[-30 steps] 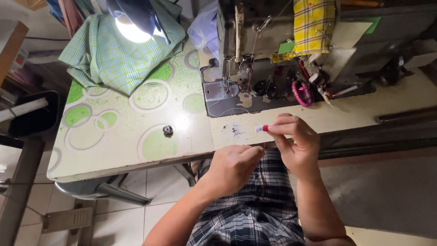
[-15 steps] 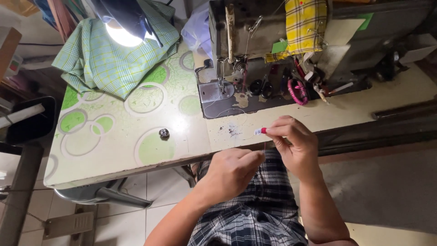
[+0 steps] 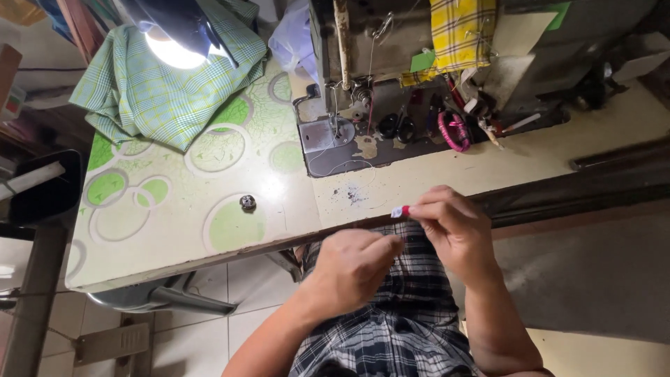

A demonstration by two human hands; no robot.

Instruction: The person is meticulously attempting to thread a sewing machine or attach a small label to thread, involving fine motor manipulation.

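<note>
While the left hand (image 3: pixel 352 269) hangs loosely curled over the lap, gripping nothing that shows, the right hand (image 3: pixel 453 230) pinches a small red-and-white piece (image 3: pixel 400 211) between thumb and forefinger. That piece sits just past the left fingertips, right at the table edge (image 3: pixel 279 244). Beyond the fingers lies open tabletop, with a dark speckle (image 3: pixel 352 194) and loose thread (image 3: pixel 342 167). Off to the left of the fingers, a metal bobbin (image 3: pixel 247 202) sits alone. Farther out stands the sewing machine (image 3: pixel 391 105), with checked cloth (image 3: pixel 160 91) under a lamp (image 3: pixel 174 31) at far left.
</note>
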